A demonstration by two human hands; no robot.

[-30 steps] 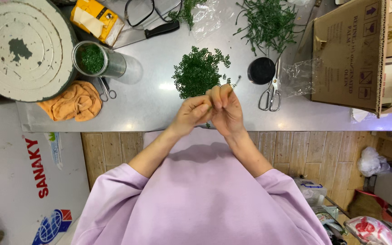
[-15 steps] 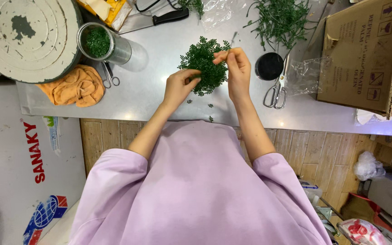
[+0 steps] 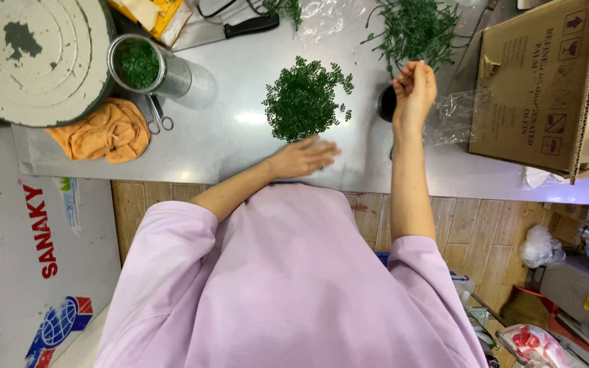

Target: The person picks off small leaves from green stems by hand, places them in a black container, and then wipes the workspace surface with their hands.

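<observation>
Pile of green leaflets [image 3: 305, 99] — loose, rounded, dark

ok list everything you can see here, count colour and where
leaf pile: one, green, middle of the table
sprigs: one loose heap, green, far right of the table
tin: one, metal with green bits inside, far left
round board: one, pale, far left corner
cloth: one, orange, left, beside the snips
snips: one pair, metal, between cloth and tin
knife: one, black handle, far edge
black cup: one, behind the right hand
plastic bag: one, clear, right of the cup
box: one, brown cardboard, right edge
table: one, grey metal
left hand: flat on the table near the pile, holding nothing
right hand: raised by the cup; cannot tell whether it holds anything
</observation>
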